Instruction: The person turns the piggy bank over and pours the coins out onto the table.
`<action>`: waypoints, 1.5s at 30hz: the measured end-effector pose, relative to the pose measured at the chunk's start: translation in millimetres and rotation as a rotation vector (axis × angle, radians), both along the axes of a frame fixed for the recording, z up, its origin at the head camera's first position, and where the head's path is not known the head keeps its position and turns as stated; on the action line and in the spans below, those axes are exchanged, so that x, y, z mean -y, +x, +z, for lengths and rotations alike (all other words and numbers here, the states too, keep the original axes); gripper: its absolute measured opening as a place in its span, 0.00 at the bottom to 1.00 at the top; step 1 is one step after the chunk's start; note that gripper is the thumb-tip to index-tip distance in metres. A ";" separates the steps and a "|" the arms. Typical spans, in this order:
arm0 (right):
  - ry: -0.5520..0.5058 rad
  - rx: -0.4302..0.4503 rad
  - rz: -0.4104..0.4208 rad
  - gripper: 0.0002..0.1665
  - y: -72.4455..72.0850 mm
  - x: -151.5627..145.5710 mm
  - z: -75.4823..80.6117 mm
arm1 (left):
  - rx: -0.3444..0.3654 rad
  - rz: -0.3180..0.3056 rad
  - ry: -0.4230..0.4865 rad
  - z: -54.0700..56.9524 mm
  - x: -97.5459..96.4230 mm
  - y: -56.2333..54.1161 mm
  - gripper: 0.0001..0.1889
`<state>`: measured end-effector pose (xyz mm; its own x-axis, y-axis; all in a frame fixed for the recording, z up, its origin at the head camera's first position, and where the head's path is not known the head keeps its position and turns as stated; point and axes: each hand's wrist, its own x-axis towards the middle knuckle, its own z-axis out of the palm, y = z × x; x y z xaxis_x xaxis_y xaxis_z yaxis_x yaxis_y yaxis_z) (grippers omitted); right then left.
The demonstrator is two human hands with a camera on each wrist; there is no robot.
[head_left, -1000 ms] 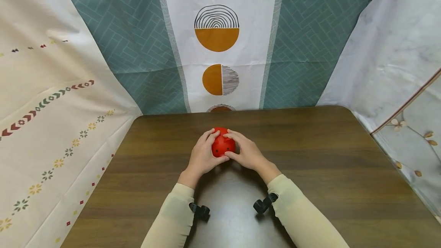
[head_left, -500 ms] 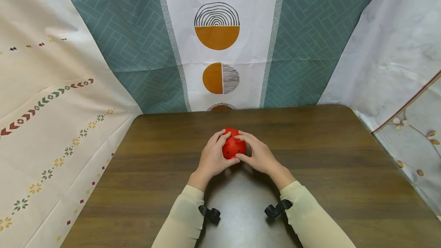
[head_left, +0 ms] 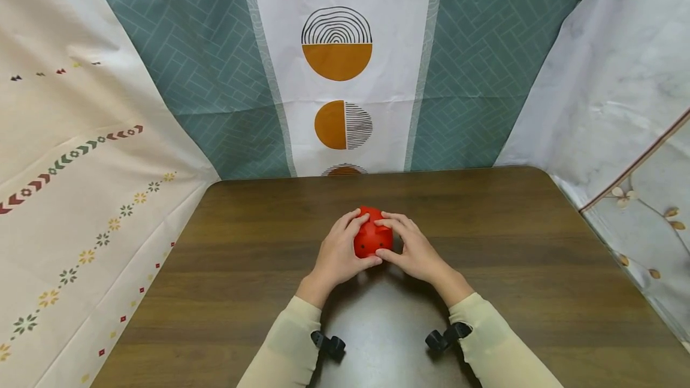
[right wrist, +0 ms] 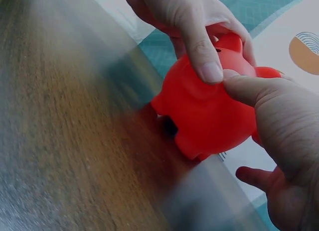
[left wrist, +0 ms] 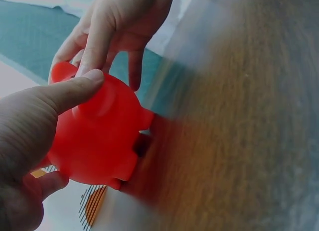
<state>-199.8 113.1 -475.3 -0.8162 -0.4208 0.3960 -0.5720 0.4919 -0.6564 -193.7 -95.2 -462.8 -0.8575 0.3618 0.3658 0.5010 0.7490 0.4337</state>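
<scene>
Left hand: gripping one side of the red pig
Right hand: gripping its other side
Pig: upright on bench

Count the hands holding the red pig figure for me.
2: the left hand grips the red pig figure from the person's left, and the right hand from the right. Both show in the head view.

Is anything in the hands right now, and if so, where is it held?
Yes, a red pig figure. The left hand and right hand hold its round body from opposite sides, both thumbs on its front.
</scene>
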 end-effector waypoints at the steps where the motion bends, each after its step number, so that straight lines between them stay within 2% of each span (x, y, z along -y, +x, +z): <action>1: 0.001 0.002 0.003 0.34 -0.1 -0.5 0.0 | 0.004 -0.008 0.008 -0.4 0.9 0.3 0.46; 12: -0.080 0.042 0.039 0.33 -2.2 -0.9 -3.6 | 0.104 -0.147 0.192 -15.7 16.1 -7.8 0.47; 17: -0.121 0.056 0.059 0.33 -2.2 -0.2 -7.4 | 0.160 -0.172 0.236 -20.7 18.7 -9.5 0.49; 22: -0.143 0.058 0.065 0.34 -0.3 0.9 -8.3 | 0.172 -0.179 0.244 -21.4 17.7 -9.6 0.49; 24: -0.157 0.056 0.064 0.34 2.5 2.5 -5.3 | 0.172 -0.177 0.247 -21.4 17.4 -9.4 0.49; 31: -0.170 0.051 0.066 0.32 21.7 7.6 25.5 | 0.138 -0.192 0.276 -20.2 16.3 -7.8 0.48; 34: -0.174 0.056 0.058 0.32 22.5 8.3 27.5 | 0.135 -0.201 0.302 -18.9 16.5 -7.1 0.47; 41: -0.194 0.062 0.034 0.37 4.7 6.4 -0.7 | 0.163 -0.199 0.319 -16.1 17.7 -7.5 0.46; 45: -0.193 0.064 0.037 0.37 1.3 4.2 -4.5 | 0.172 -0.199 0.333 -15.6 18.4 -7.9 0.45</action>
